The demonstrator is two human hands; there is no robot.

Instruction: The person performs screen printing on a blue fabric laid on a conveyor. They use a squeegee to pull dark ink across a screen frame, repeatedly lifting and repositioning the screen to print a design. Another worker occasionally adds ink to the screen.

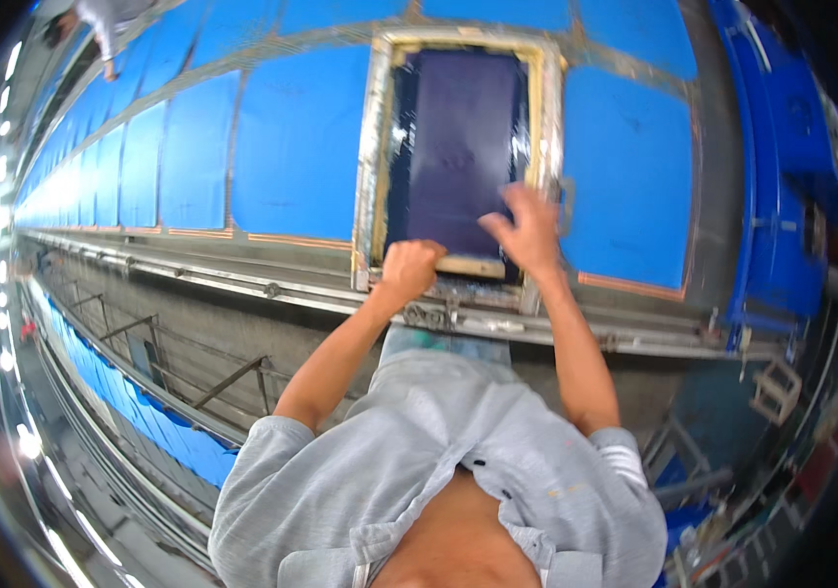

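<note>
A printing screen [370, 147] with a worn, taped frame and dark purple mesh lies on the long table in front of me. Across its near end runs a pale wooden squeegee [473, 266]. My left hand [413, 269] is closed at the squeegee's left end, by the near left corner of the frame; its fingertips are partly hidden. Over the right side of the screen is my right hand [528, 232], slightly blurred, thumb and fingers apart and nothing in it. Dark, shiny ink [522, 142] shows along the mesh's sides.
Blue sheets [298, 147] lie in rows along the table, with another blue sheet [629, 181] right of the screen. A metal rail [272, 291] follows the near edge. Blue machinery [791, 167] stands at the right. Another person [105, 24] is at the far left.
</note>
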